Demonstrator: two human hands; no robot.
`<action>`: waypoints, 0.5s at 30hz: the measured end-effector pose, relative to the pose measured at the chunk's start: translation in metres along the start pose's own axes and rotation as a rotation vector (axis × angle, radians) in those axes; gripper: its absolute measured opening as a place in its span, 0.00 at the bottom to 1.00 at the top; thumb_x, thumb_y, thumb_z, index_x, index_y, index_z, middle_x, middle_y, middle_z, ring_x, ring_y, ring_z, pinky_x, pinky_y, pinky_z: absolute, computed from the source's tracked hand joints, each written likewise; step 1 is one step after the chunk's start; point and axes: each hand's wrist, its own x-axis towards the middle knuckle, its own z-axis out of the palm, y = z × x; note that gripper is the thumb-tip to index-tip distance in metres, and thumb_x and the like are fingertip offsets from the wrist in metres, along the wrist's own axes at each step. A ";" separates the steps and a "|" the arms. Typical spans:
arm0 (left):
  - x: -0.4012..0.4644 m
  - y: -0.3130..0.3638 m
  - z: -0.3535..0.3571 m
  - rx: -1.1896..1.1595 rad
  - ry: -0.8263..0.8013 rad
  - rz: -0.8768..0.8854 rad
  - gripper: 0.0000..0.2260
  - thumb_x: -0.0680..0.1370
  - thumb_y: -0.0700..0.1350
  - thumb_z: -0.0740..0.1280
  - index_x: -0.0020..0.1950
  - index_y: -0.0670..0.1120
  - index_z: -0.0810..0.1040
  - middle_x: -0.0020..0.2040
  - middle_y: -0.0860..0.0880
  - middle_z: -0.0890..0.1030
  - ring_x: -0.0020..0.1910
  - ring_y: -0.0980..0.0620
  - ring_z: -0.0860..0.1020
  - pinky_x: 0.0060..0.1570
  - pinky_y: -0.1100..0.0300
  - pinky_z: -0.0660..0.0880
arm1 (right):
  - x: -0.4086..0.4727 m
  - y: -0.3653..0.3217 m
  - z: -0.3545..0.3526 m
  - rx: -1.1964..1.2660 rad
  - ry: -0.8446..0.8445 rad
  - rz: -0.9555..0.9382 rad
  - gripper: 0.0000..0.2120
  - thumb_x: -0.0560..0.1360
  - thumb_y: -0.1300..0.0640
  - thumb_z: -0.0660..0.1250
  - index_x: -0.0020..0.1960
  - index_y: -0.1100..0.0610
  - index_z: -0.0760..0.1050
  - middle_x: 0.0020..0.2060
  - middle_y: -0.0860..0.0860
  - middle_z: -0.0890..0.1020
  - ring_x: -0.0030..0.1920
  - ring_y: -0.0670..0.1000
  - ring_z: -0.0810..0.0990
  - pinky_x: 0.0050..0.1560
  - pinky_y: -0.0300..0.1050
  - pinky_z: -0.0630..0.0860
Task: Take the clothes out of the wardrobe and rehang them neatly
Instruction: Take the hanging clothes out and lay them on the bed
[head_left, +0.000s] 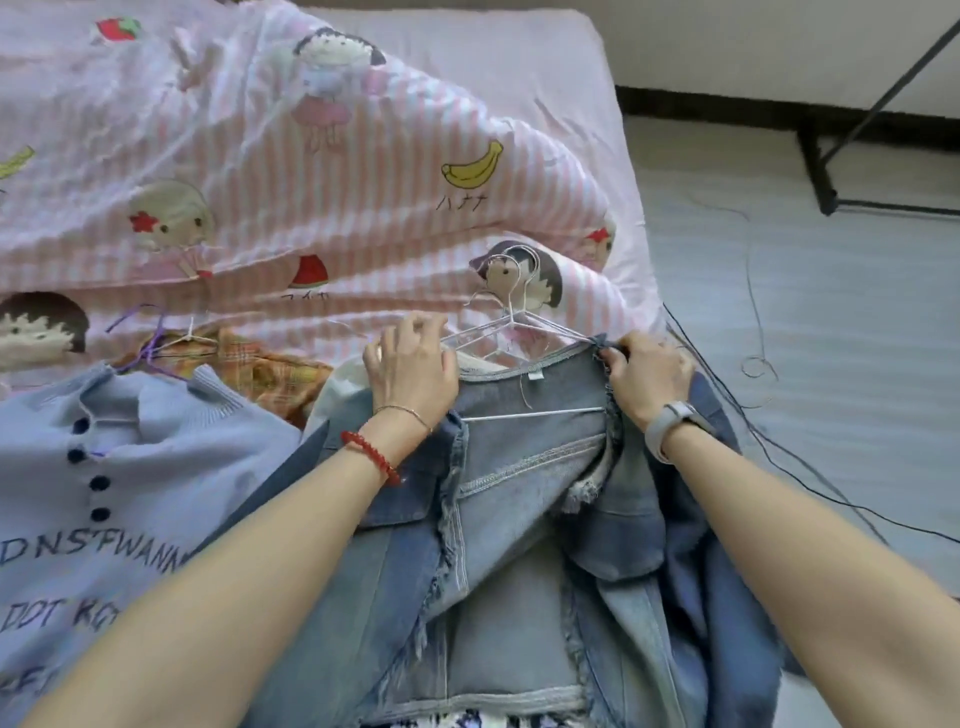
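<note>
I have the denim jacket (519, 493) spread on the bed (545, 78), its white wire hanger (524, 332) half threaded: my left hand (410, 371) pins the collar, my right hand (647, 376) pinches the shoulder over the hanger's end. The blue knit top (130, 467) lies beside, already hangered; rehanging in the wardrobe remains

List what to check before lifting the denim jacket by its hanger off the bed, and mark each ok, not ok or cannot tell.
1. White wire hanger inside the denim jacket: ok, its bar shows through the open front.
2. Right shoulder seated: cannot tell, the right hand pinches the collar edge there.
3. Left shoulder seated: cannot tell, the left hand covers it.
4. Hook free to grab: ok, it lies bare on the pink quilt.
5. Jacket front closed: not ok, it lies open.
6. Clear of the blue knit top: cannot tell, the left forearm hides where they meet.
</note>
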 end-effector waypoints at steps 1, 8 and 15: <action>-0.010 -0.007 0.008 0.030 0.014 0.012 0.19 0.78 0.47 0.57 0.68 0.47 0.69 0.65 0.43 0.70 0.65 0.43 0.66 0.66 0.45 0.56 | 0.006 0.001 0.012 -0.009 -0.003 0.023 0.13 0.78 0.52 0.59 0.56 0.60 0.74 0.57 0.62 0.76 0.62 0.60 0.69 0.63 0.53 0.61; -0.095 -0.037 0.057 0.285 -0.296 0.117 0.35 0.73 0.63 0.47 0.74 0.44 0.58 0.74 0.40 0.61 0.73 0.39 0.58 0.67 0.37 0.42 | 0.009 0.002 0.052 0.096 0.015 0.083 0.15 0.76 0.57 0.62 0.60 0.63 0.69 0.61 0.63 0.71 0.64 0.61 0.67 0.64 0.56 0.63; -0.107 -0.030 0.035 0.175 -0.348 0.074 0.35 0.77 0.58 0.58 0.76 0.47 0.45 0.77 0.44 0.46 0.75 0.44 0.44 0.68 0.39 0.36 | -0.153 0.011 0.040 0.342 0.216 -0.551 0.14 0.72 0.61 0.60 0.58 0.59 0.70 0.55 0.57 0.75 0.58 0.56 0.71 0.59 0.54 0.67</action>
